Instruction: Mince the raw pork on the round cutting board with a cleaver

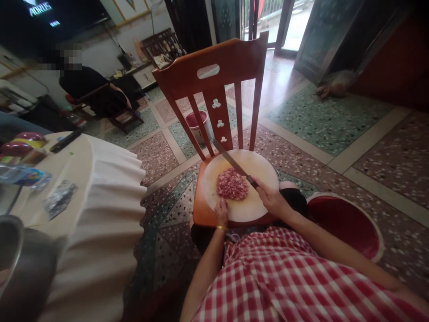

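A round pale cutting board (261, 167) lies on the seat of a red wooden chair (214, 71) in front of me. A heap of pink minced meat (232, 184) sits in the board's middle. My right hand (272, 197) is closed round the dark handle of a long knife (231, 160), whose blade is raised at a slant above the meat, pointing away to the left. My left hand (221, 212), with a gold bangle at the wrist, rests on the board's near edge just below the meat, fingers curled.
A table with a white cloth (100, 197) stands at my left, holding a remote, plastic wrappers and a metal bowl (20, 259). A red basin (345, 221) sits on the tiled floor at my right. A small bucket (197, 125) stands behind the chair. Another person sits at the far left.
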